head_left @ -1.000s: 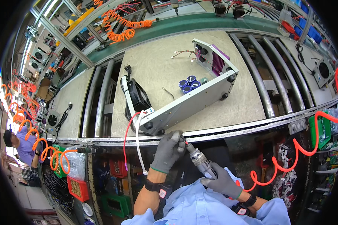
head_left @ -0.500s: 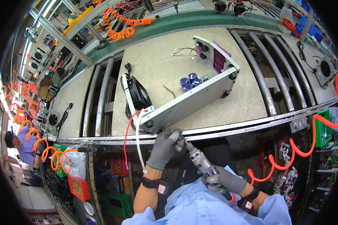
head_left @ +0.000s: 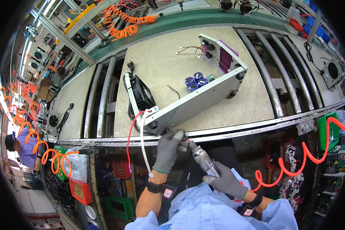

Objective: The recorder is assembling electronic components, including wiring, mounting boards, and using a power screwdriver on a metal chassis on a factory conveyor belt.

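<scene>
My gloved right hand (head_left: 228, 181) is closed around the rear of a silver air screwdriver (head_left: 204, 159), whose bit points up and left. My gloved left hand (head_left: 168, 150) pinches a small dark piece (head_left: 185, 139) beside the tip of the bit; what it is cannot be made out. Just beyond the left fingers is the near corner of a grey metal chassis (head_left: 199, 104), tilted on its side with black feet on its outer face. Inside show a black fan (head_left: 143, 94), blue capacitors (head_left: 195, 81) and a purple heatsink (head_left: 227, 56). White (head_left: 143, 143) and red (head_left: 129, 134) leads hang from its left corner.
The chassis rests on a pale board (head_left: 161, 53) between metal rollers (head_left: 278, 71). An orange coiled hose (head_left: 283, 172) arcs at right beside a green bin (head_left: 329, 130). A red bin (head_left: 80, 191) holds small parts at lower left. Another person (head_left: 25, 147) is at far left.
My right hand has shifted its hold on the screwdriver, the palm now further over its rear. The orange hose at right has swung. My left hand keeps its pinch close to the bit.
</scene>
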Demonstrator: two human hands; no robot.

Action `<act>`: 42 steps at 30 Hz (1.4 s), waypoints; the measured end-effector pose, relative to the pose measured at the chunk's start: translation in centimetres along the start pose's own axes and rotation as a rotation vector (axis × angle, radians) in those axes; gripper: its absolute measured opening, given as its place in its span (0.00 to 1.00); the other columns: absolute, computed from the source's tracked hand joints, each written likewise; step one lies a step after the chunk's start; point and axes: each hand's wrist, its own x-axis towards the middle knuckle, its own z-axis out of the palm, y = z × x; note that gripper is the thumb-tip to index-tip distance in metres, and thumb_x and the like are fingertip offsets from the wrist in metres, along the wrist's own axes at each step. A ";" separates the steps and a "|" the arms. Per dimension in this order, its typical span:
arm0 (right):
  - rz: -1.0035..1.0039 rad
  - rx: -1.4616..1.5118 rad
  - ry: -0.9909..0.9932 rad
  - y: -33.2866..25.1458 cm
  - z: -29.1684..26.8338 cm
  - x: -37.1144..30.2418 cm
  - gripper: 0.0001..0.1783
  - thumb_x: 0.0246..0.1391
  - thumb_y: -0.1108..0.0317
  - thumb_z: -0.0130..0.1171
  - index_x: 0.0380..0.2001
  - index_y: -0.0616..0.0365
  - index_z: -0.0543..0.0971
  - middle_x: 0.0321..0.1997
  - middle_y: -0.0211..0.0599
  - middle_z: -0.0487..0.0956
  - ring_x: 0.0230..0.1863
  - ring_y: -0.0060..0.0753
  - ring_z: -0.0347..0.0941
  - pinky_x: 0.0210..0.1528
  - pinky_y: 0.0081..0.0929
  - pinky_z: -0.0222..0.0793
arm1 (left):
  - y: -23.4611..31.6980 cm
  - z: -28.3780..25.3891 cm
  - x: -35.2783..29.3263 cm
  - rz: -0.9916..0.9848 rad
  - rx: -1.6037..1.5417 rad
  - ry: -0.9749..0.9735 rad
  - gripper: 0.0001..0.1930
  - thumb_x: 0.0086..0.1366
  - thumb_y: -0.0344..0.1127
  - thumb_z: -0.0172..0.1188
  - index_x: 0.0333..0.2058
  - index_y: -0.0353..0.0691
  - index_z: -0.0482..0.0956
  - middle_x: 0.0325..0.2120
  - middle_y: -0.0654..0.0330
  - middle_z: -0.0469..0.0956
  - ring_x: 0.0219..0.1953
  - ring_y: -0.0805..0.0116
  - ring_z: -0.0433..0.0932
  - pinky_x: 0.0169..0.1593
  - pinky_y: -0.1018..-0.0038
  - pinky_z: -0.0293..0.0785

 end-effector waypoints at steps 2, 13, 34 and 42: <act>0.021 0.031 0.009 -0.2 -0.1 0.6 0.27 0.57 0.55 0.70 0.53 0.61 0.76 0.31 0.32 0.76 0.27 0.21 0.73 0.31 0.27 0.71 | -0.3 0.1 -0.5 0.002 0.007 0.004 0.16 0.75 0.34 0.59 0.54 0.28 0.78 0.40 0.54 0.84 0.33 0.73 0.83 0.36 0.79 0.81; 0.085 0.099 -0.004 -2.2 -0.3 2.2 0.24 0.59 0.57 0.68 0.52 0.60 0.75 0.27 0.29 0.74 0.20 0.18 0.70 0.21 0.23 0.68 | -0.5 -7.3 -8.6 -0.203 0.851 -0.370 0.13 0.73 0.32 0.61 0.51 0.35 0.85 0.43 0.55 0.86 0.36 0.67 0.86 0.41 0.69 0.82; 0.116 0.149 -0.012 -1.9 0.5 2.7 0.27 0.59 0.54 0.69 0.54 0.58 0.75 0.30 0.32 0.76 0.23 0.21 0.71 0.24 0.25 0.71 | 21.5 4.5 10.2 -0.045 1.099 -0.359 0.12 0.67 0.34 0.65 0.44 0.32 0.86 0.30 0.62 0.84 0.27 0.76 0.81 0.30 0.77 0.77; 0.151 0.196 -0.022 -1.3 0.8 3.4 0.27 0.58 0.53 0.69 0.53 0.58 0.76 0.31 0.32 0.77 0.25 0.22 0.73 0.24 0.26 0.72 | 16.6 3.2 16.1 -0.357 1.392 -0.715 0.17 0.50 0.32 0.67 0.39 0.32 0.87 0.25 0.60 0.83 0.25 0.72 0.75 0.30 0.69 0.73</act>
